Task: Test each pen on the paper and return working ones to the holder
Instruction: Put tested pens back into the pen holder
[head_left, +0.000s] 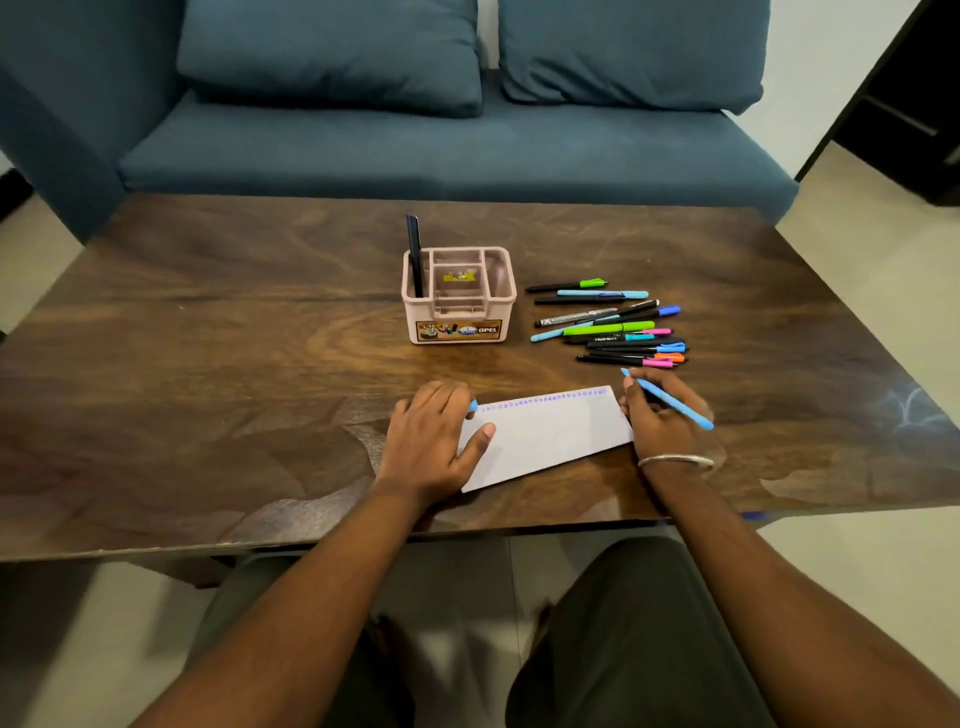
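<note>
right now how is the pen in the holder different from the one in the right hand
The dark pen stands nearly upright in the left compartment of the pink holder; the light blue pen lies slanted in the right hand. The dark pen is touched by no hand; the light blue pen is gripped beside the paper. Both are slim stick pens.

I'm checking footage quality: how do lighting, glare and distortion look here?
Head view: soft, even light; pale glare on the table at its right edge; wide-angle bending bows the table edges and stretches the forearms; paper and pen pile sharp enough, slight softness on the hands.
</note>
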